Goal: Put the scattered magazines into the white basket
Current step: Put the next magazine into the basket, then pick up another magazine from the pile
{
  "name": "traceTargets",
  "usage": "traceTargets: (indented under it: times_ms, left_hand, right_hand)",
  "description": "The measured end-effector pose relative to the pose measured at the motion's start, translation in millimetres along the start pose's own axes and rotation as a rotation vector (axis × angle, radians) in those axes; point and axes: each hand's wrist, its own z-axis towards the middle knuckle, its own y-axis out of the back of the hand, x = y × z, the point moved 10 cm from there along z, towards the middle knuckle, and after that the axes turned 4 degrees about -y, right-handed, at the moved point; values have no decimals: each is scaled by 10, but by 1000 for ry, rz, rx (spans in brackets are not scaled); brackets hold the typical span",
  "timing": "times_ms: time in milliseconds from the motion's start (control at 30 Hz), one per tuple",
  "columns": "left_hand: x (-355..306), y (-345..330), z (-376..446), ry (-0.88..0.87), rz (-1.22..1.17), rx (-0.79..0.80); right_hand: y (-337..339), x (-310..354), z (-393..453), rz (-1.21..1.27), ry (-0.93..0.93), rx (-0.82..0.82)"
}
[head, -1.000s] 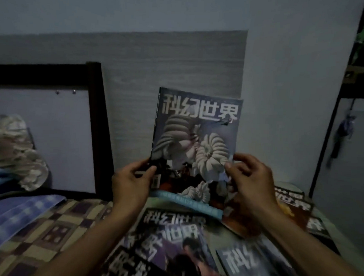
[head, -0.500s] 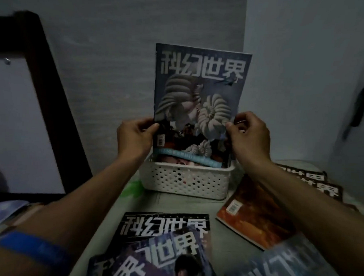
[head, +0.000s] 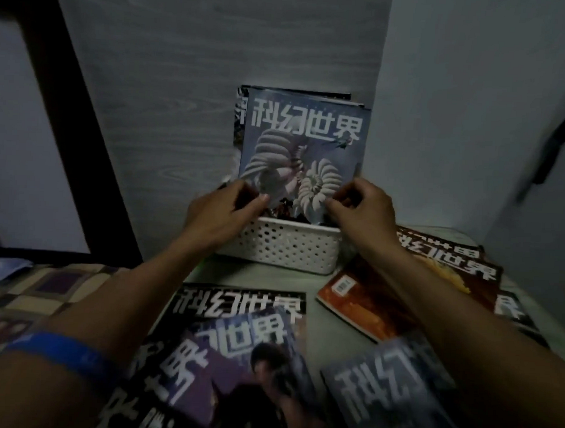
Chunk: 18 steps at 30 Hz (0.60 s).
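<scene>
A grey-blue magazine (head: 301, 150) with pale ribbed shapes on its cover stands upright in the white perforated basket (head: 286, 246), its lower part inside. My left hand (head: 223, 211) pinches its lower left edge and my right hand (head: 362, 211) pinches its lower right edge. Behind it in the basket stands another magazine (head: 239, 121), mostly hidden. Loose magazines lie on the table: a black one (head: 238, 301), a purple one (head: 235, 367) on top of it, a grey one (head: 393, 393), and an orange-brown one (head: 364, 301).
The basket stands against a grey wood-grain wall, close to the corner. More magazines (head: 447, 256) lie stacked at the right. A dark post (head: 84, 124) rises at the left, with a chequered bedcover (head: 44, 290) beneath it.
Both hands have lowered the grey-blue magazine from above the basket down into it. The view has tilted down, so the basket and table show more fully.
</scene>
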Motion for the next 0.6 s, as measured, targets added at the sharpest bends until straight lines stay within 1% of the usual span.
traceTargets:
  times_ms: [67, 100, 133, 200, 233, 300, 333, 400, 467, 567, 600]
  left_hand:
    - [-67, -9, -176, -2, -147, 76]
    - [-85, 12, -284, -19, -173, 89]
    - [-120, 38, -419, -47, -157, 109]
    - [-171, 77, -701, -79, -158, 159]
    - [-170, 73, -867, -78, -172, 184]
    - [-138, 60, -1206, -89, -138, 227]
    - [-106, 44, -1362, -96, -84, 246]
    - [-84, 76, -1635, -106, 0, 286]
    - [-152, 199, -1802, -126, 23, 275]
    - [-252, 491, -1981, -128, 90, 160]
    - [-243, 552, -2072, -101, 107, 160]
  right_hand:
    - [-20, 91, -130, 26, 1, 138]
    - [18, 144, -230, 29, 13, 171]
    - [84, 202, -362, 1, 42, 169]
    - [185, 342, -664, -131, 167, 159]
    - [168, 407, -870, -199, 242, 195]
    - [53, 464, -1278, -307, 342, 350]
    - [-5, 451, -1444, -370, 377, 429]
    - [-44, 457, -1734, -473, 436, 542]
    - [26, 460, -1915, -471, 415, 579]
    - [173, 490, -2102, -455, 390, 566]
    - [221, 526, -2169, -488, 415, 549]
